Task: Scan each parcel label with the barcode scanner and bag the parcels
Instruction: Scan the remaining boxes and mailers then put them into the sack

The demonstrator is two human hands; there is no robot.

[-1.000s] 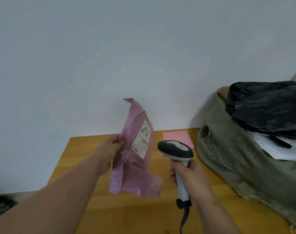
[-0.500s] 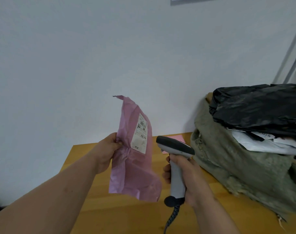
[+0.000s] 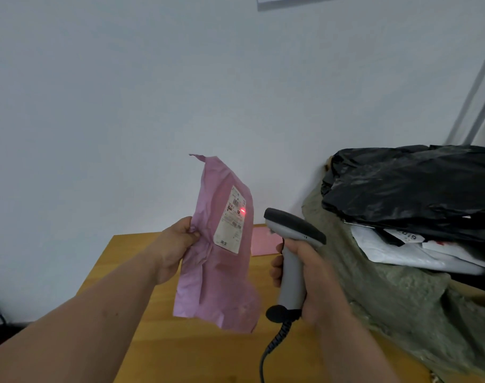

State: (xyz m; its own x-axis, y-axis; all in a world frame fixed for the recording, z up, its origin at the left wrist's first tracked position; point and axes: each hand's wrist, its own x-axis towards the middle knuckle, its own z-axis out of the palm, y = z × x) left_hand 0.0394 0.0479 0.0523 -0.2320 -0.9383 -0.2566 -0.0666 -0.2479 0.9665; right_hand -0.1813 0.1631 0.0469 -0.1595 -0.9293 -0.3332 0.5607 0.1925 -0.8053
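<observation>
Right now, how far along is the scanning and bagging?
Done: black and white parcels already sit in the green sack. In hand: the left hand holds up the pink parcel; the right hand aims the scanner, its red spot on the label. Left: bagging this parcel. A pink parcel behind still lies on the table.

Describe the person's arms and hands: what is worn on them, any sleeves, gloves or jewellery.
Both forearms are bare as far as the frame shows: no sleeves in view. The left hand and right hand wear no gloves. No rings, watch or bracelet show on the visible parts. The upper arms lie outside the picture.
</observation>
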